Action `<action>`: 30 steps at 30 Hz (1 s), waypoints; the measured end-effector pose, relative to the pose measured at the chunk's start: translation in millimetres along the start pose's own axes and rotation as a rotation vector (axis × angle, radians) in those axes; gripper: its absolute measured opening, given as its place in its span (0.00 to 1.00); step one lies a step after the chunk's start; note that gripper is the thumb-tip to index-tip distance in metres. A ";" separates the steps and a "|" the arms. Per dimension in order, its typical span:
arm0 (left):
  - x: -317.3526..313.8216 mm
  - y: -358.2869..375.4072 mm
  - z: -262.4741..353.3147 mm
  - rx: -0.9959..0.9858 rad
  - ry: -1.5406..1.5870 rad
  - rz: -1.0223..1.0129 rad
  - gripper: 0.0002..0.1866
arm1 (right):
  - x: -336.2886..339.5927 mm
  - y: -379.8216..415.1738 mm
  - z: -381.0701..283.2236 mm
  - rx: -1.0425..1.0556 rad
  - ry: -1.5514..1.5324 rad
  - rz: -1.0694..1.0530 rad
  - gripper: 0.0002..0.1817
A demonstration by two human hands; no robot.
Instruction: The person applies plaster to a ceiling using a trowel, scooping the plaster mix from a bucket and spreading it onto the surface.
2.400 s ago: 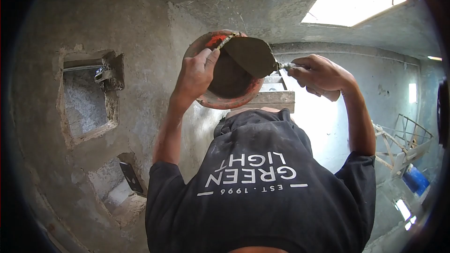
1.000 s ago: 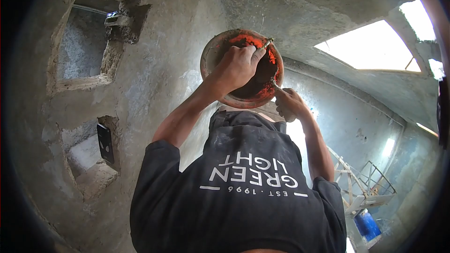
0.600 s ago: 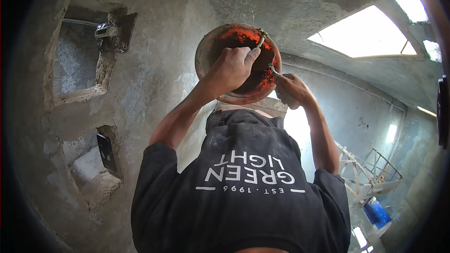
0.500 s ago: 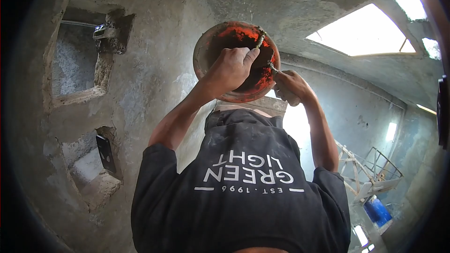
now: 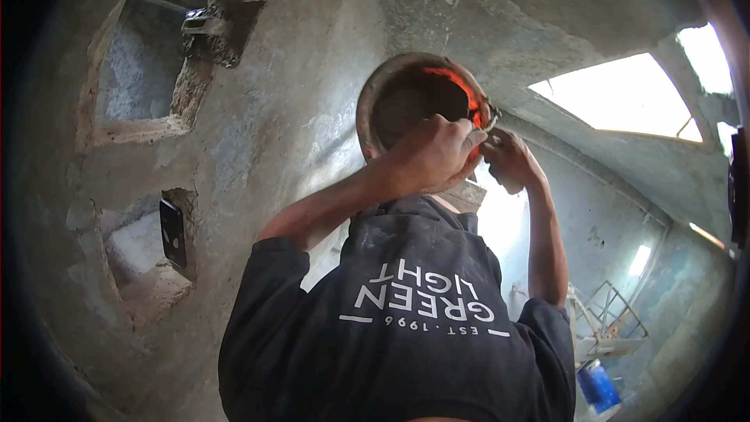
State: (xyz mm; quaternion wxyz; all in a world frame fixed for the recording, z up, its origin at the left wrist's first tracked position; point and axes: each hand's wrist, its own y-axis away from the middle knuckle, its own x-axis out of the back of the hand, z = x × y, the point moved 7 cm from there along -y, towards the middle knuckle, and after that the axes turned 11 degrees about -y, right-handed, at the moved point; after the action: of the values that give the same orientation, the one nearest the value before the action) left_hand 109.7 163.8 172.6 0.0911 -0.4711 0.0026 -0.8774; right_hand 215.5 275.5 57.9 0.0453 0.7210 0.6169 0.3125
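View: head camera, looking down at the person's own chest and arms, so everything looks upside down.

Left hand: the left hand is curled tight around the near rim of the red bowl. The fingers are closed on the rim and hold the bowl up.

Red bowl: it is round, orange-red inside, and smeared with grey cement. It is held up in front of the chest, close to the grey wall. Its open side is tipped toward the camera.

Right hand: the right hand is at the right edge of the bowl, just beside the left hand. Its fingers are closed in a fist around a thin tool handle. Only a small bit of the handle shows at the bowl's rim. The rest of the tool cannot be seen.

Which way things lie: the bowl sits just past both hands, away from the chest. The handle points from the right fist into the bowl. Both hands are at the bowl; the left one holds it and the right one is at its side.

Around them: a black shirt with white letters fills the bottom. The wall has a big square hole and a smaller hole with a dark flat thing in it. A bright window is on the right. A blue drum stands far off.
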 end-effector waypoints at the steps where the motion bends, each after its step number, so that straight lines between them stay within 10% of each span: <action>1: -7.3 0.0 -5.1 0.014 -0.003 0.014 0.13 | 2.1 3.0 -14.4 0.010 0.012 -0.013 0.11; 5: -29.5 5.4 -16.0 0.090 -0.017 -0.029 0.14 | -7.6 25.8 4.5 -0.278 0.051 -0.104 0.14; 7: -27.1 9.0 -14.8 0.236 0.090 -0.059 0.15 | -21.1 42.3 23.4 0.073 0.286 -0.206 0.09; 9: -35.9 13.6 -12.0 0.283 0.136 -0.061 0.16 | -16.6 58.6 21.5 -0.632 -0.217 -0.064 0.12; 16: -49.1 19.9 9.4 0.282 0.064 -0.116 0.11 | -40.7 69.9 56.8 -0.774 -0.527 0.043 0.16; 30: -40.3 16.1 37.1 0.159 -0.022 -0.006 0.14 | -11.3 31.2 60.1 -0.363 -0.492 0.056 0.15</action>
State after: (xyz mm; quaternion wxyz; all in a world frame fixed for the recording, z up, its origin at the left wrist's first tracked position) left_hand 164.7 157.5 158.5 0.1257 -0.4718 -0.0696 -0.8699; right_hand 272.3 277.0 19.4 0.3126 0.7719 0.5013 0.2349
